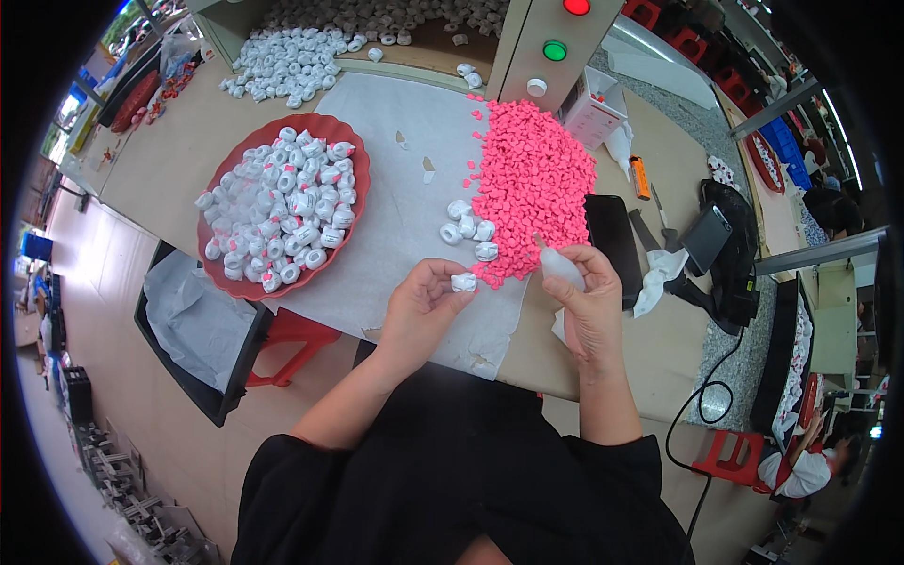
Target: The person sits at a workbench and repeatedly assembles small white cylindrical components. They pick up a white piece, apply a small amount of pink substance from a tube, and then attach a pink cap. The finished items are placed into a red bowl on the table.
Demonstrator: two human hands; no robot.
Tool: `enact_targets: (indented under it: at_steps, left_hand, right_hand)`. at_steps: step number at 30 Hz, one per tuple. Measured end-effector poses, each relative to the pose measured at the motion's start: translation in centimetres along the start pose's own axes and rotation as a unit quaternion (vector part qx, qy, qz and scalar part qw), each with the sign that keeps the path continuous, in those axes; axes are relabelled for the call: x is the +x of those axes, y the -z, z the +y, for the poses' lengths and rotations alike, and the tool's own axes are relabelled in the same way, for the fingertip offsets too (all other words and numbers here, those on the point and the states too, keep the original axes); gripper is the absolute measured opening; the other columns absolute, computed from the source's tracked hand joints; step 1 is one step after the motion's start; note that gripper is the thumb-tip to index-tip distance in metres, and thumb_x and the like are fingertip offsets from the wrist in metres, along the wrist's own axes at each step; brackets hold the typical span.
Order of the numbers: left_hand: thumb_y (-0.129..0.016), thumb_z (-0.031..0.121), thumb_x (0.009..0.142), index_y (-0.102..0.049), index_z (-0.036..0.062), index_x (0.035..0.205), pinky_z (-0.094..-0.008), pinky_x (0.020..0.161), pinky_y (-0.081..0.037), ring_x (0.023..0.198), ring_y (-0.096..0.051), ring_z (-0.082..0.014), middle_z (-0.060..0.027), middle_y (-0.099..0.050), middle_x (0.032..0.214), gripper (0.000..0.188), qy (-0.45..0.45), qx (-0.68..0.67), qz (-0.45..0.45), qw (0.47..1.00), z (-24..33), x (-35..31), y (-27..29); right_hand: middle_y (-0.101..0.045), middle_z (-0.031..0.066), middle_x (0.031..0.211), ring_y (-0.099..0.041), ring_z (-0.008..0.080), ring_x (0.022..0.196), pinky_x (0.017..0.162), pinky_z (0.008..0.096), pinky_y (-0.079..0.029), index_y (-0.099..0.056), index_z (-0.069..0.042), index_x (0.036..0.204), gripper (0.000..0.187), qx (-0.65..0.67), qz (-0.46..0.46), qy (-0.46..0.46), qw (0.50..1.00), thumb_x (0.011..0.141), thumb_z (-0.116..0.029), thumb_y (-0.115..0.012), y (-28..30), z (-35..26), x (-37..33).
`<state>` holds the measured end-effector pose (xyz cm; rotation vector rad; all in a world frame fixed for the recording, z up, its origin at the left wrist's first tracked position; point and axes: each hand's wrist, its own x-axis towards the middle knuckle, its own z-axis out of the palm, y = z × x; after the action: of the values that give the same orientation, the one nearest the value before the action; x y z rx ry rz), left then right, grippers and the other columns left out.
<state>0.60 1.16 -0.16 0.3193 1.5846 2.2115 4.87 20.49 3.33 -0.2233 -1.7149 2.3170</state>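
My left hand pinches a small white moulded piece between thumb and fingertips, with a speck of pink at its lower edge. A soft white squeeze bottle with a narrow tip is gripped in my right hand, the tip pointing up and left over the pink parts. Just beyond both hands spreads a heap of small pink parts. Several loose white pieces lie against its left side. Farther left, a red scalloped tray is piled with white pieces, many showing pink bits.
White paper covers the bench's middle. At the back, white pieces spill from a cabinet beside a post with a green button. A phone, orange lighter and cabled black device lie right. A black bin stands lower left.
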Motion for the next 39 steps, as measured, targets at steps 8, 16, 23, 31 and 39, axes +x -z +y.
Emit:
enact_targets:
  at_steps: [8, 16, 23, 31, 39]
  left_hand:
    - [-0.058, -0.001, 0.082, -0.046, -0.0003, 0.103, -0.0275, 0.082, -0.046, 0.088, -0.058, -0.0152, -0.0084, -0.057, 0.095, 0.024, -0.049, -0.056, 0.101, 0.992, 0.8, 0.1, 0.8]
    - [-0.059, -0.001, 0.081, -0.047, 0.0002, 0.103, -0.0271, 0.080, -0.046, 0.086, -0.057, -0.0147, -0.0085, -0.058, 0.093, 0.025, -0.060, -0.087, 0.092, 0.990, 0.0, 0.3, 1.5]
    - [-0.058, 0.000, 0.081, -0.047, 0.0004, 0.103, -0.0268, 0.076, -0.046, 0.082, -0.057, -0.0144, -0.0086, -0.058, 0.092, 0.025, -0.065, -0.109, 0.084, 0.988, 0.0, 0.2, 2.1]
    - [-0.058, -0.001, 0.081, -0.047, 0.0003, 0.103, -0.0268, 0.075, -0.046, 0.084, -0.057, -0.0146, -0.0084, -0.057, 0.094, 0.024, -0.062, -0.127, 0.074, 0.987, 0.1, 0.2, 2.1]
    - [-0.057, 0.001, 0.083, -0.048, -0.0012, 0.107, -0.0261, 0.075, -0.047, 0.086, -0.056, -0.0127, -0.0077, -0.057, 0.097, 0.025, -0.019, -0.085, 0.011, 0.996, 0.3, 0.3, 0.6]
  right_hand:
    - [-0.058, 0.0040, 0.085, -0.055, 0.0104, 0.079, 0.069, 0.0229, -0.044, -0.056, -0.001, 0.090, 0.020, -0.217, -0.072, 0.005, 0.973, 0.071, 0.001, -0.062, 0.3, -1.3, 0.1]
    - [-0.052, 0.0038, 0.067, -0.047, 0.0222, 0.066, 0.063, 0.0340, -0.034, -0.064, -0.009, 0.079, 0.016, -0.511, -0.236, 0.255, 0.786, 0.064, -0.007, -0.069, -0.4, 1.0, 1.9]
    - [-0.055, 0.0010, 0.073, -0.048, 0.0211, 0.075, 0.069, 0.0338, -0.035, -0.065, -0.012, 0.082, 0.024, -0.545, -0.296, 0.254, 0.742, 0.059, -0.005, -0.067, -2.4, 0.6, 2.7]
    - [-0.058, 0.0031, 0.079, -0.054, 0.0199, 0.076, 0.068, 0.0313, -0.040, -0.063, -0.009, 0.085, 0.026, -0.512, -0.333, 0.251, 0.751, 0.061, -0.003, -0.067, -2.8, 0.9, 3.4]
    - [-0.061, 0.0046, 0.079, -0.055, 0.0090, 0.069, 0.062, 0.0222, -0.045, -0.060, 0.001, 0.087, 0.008, -0.173, -0.117, -0.054, 0.976, 0.081, -0.005, -0.061, -2.7, 1.0, 0.3]
